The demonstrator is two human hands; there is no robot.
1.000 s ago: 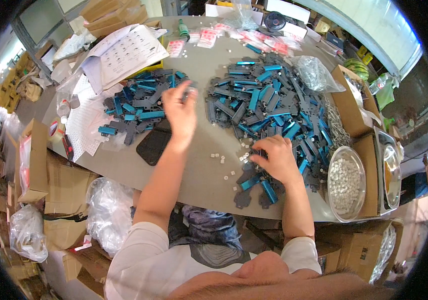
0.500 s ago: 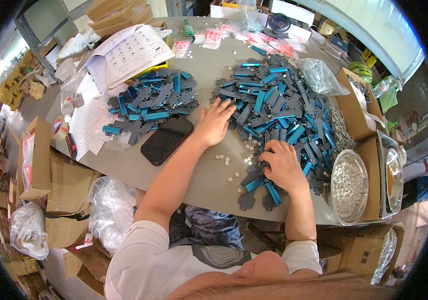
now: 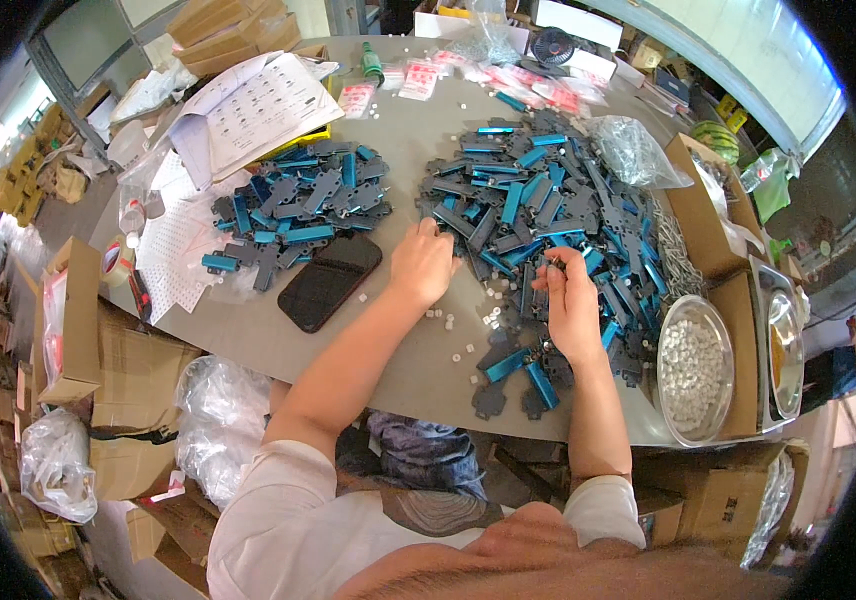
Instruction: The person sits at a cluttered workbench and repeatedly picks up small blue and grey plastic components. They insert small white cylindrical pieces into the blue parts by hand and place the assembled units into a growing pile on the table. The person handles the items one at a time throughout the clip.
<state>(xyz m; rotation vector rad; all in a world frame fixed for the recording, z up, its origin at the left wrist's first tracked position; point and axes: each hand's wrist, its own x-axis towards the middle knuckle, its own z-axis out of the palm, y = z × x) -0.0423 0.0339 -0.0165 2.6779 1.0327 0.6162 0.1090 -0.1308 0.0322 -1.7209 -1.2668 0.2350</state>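
Observation:
A large heap of dark grey plates and blue bar-shaped parts [image 3: 548, 205] covers the table right of centre. My left hand [image 3: 422, 266] is at the heap's left edge, fingers curled in; what they hold, if anything, is hidden. Over the heap's near side, my right hand [image 3: 572, 300] is raised with thumb and fingers pinched around a small dark piece, mostly covered by the fingers. A few blue-and-grey parts [image 3: 540, 386] lie just below the right hand. Small white pieces [image 3: 491, 318] are scattered between the hands.
A black phone [image 3: 329, 283] lies left of my left forearm, before a smaller heap of like parts [image 3: 298, 205]. Printed sheets [image 3: 266, 112] lie behind it. At right stand a bowl of white pieces [image 3: 693, 375], metal pins [image 3: 681, 250] and cardboard boxes [image 3: 731, 265].
My left hand has drawn its outstretched fingers into a curl at the heap's edge. The right hand has lifted and turned, its fingers now pinched upward.

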